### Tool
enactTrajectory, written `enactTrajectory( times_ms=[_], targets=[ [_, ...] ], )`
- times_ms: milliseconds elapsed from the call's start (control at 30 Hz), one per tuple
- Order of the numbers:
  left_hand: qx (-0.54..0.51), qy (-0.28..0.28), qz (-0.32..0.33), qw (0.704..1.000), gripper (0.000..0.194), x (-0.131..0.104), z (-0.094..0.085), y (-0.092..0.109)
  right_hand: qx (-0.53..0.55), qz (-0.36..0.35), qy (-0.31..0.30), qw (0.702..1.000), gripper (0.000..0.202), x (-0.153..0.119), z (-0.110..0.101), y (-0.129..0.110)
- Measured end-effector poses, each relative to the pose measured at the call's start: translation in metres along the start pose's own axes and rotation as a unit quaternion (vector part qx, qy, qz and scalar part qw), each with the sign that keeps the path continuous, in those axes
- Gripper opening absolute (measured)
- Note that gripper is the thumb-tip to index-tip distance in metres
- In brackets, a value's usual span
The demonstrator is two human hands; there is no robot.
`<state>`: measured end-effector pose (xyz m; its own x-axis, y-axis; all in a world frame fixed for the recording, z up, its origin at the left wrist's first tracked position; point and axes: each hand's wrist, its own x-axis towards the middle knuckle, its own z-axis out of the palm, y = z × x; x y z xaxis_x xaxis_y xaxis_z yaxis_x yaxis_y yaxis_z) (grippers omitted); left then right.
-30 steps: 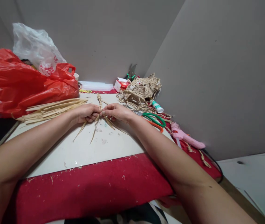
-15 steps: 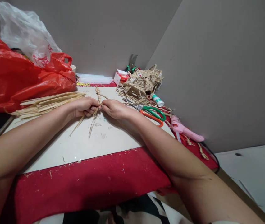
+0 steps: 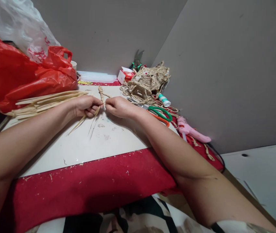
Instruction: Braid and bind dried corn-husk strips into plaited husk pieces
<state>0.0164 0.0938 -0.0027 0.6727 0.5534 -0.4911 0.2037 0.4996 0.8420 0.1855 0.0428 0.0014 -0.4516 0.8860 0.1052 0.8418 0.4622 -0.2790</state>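
Note:
Over the white board (image 3: 84, 149), my left hand (image 3: 86, 105) pinches the lower end of a braided straw cord (image 3: 100, 92). Loose straw strands (image 3: 78, 125) trail from its fingers towards me. My right hand (image 3: 118, 106) is close on the right, fingers pressed together at the same cord; the fingertips partly hide what they grip. A small gap shows between the hands. Left of my left hand lies a bundle of flat dry straw (image 3: 43, 103). Scissors (image 3: 160, 113) with green and orange handles rest just right of my right hand.
A red plastic bag (image 3: 26, 74) and a clear bag (image 3: 23, 26) bulge at the left. Behind my right hand are a heap of woven cord (image 3: 149, 82), a small red and white box (image 3: 125, 75) and a glue stick (image 3: 164, 100). A pink glue gun (image 3: 192, 130) lies on the red cloth (image 3: 99, 187).
The view has tilted slightly, so everything sits a little higher. My hands have drawn slightly apart at the cord, and the loose strands have swung a little to the left.

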Motion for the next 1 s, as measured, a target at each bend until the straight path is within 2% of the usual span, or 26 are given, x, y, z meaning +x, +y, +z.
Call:
enactTrajectory(
  times_ms=[133,233,467,600,833,1000],
  targets=[
    [0.046,-0.045,0.003,0.998,0.016,0.002,-0.003,0.000,-0.036,-0.012,0.019,0.999,0.024,0.001,0.004,0.006],
    [0.060,-0.049,0.012,0.997,0.016,0.002,-0.003,0.000,-0.029,-0.024,0.019,0.999,0.027,0.003,0.008,0.010],
    [0.080,-0.007,0.021,0.997,0.013,-0.002,0.001,0.000,-0.019,-0.012,0.019,1.000,0.025,0.002,0.011,0.009],
    [0.105,0.036,0.053,0.992,0.010,-0.003,0.004,-0.001,0.072,0.015,0.034,0.997,0.023,0.004,0.015,0.007],
    [0.111,0.070,0.102,0.986,0.018,-0.004,0.005,-0.003,0.333,0.074,0.004,0.940,0.024,0.003,0.009,0.000],
    [0.210,0.107,0.132,0.963,0.017,-0.005,0.007,-0.006,0.445,0.149,-0.039,0.882,0.022,0.005,0.010,-0.001]
  ],
)
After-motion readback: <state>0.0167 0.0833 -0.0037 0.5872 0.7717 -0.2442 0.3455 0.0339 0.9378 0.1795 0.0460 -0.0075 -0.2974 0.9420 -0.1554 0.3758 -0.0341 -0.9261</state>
